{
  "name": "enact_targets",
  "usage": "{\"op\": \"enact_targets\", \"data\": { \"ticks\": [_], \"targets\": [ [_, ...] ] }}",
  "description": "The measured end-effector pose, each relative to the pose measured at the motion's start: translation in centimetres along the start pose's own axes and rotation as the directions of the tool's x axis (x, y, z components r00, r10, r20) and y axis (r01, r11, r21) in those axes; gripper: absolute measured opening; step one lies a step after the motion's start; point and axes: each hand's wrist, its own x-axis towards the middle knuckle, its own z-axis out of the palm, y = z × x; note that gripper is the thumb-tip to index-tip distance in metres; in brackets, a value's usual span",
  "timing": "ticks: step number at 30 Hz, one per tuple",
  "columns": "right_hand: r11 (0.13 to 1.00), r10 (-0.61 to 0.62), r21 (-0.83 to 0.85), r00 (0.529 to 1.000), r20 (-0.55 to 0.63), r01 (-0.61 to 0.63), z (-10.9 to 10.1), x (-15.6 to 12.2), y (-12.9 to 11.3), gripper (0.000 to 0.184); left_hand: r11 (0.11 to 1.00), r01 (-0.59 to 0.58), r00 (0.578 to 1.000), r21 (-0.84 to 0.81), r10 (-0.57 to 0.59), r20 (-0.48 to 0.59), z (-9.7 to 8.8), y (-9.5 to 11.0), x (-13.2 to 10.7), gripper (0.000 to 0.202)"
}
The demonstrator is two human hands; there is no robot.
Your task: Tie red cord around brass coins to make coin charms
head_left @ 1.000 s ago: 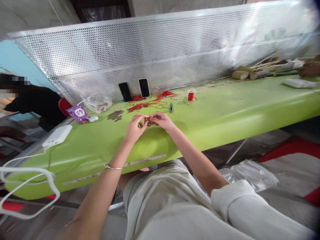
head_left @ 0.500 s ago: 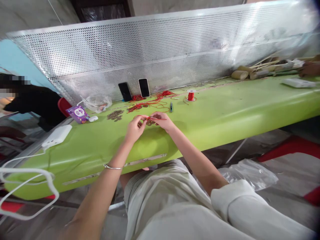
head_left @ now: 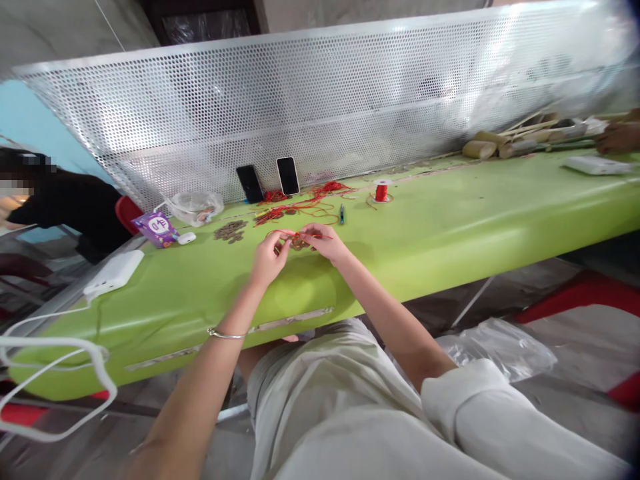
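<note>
My left hand (head_left: 271,257) pinches a red cord (head_left: 296,235) between thumb and fingers. From the other side my right hand (head_left: 325,241) grips the same cord, and its loose end lies across the fingers. Brown coins (head_left: 299,244) hang at the cord between both hands, low over the green table; fingers partly hide them, and the knotting is too small to make out. A pile of similar coins (head_left: 230,231) lies left of my left hand. Beyond my hands, loose red cords (head_left: 285,212) are spread out, with small scissors (head_left: 342,214) to their right.
Two phones (head_left: 288,176) lean against the perforated metal panel (head_left: 320,100). A red thread spool (head_left: 382,192) stands right of the scissors. At left are a purple packet (head_left: 156,228), a plastic bag (head_left: 195,207) and a white power strip (head_left: 115,272). Bamboo pieces (head_left: 480,148) lie far right. A person sits at far left.
Both hands stay in nearly the same place, still on the red cord. My left fingers shift very slightly; the coins between them turn a little.
</note>
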Motion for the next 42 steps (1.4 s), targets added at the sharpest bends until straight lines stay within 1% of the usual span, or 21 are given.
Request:
{"op": "enact_targets", "data": {
  "ticks": [22, 29, 36, 42],
  "targets": [
    [0.999, -0.038, -0.018, 0.999, -0.002, 0.037, 0.12, 0.26, 0.45, 0.007, 0.997, 0.056, 0.998, -0.061, -0.057, -0.013, -0.02, 0.06, 0.19, 0.019],
    [0.994, -0.097, -0.04, 0.994, 0.05, 0.099, 0.09, 0.11, 0.43, 0.01, 0.991, 0.105, 0.994, -0.086, -0.102, 0.033, 0.01, 0.06, 0.24, 0.02],
    [0.982, -0.162, -0.081, 0.98, 0.112, 0.172, 0.12, -0.1, 0.14, 0.008, 0.984, 0.139, 0.989, -0.109, -0.133, 0.059, 0.07, -0.52, 0.16, 0.025],
    [0.978, -0.168, -0.11, 0.98, 0.106, 0.18, 0.08, -0.17, 0.13, 0.008, 0.975, 0.167, 0.986, -0.147, -0.162, 0.045, 0.01, -0.44, 0.08, 0.026]
  ]
}}
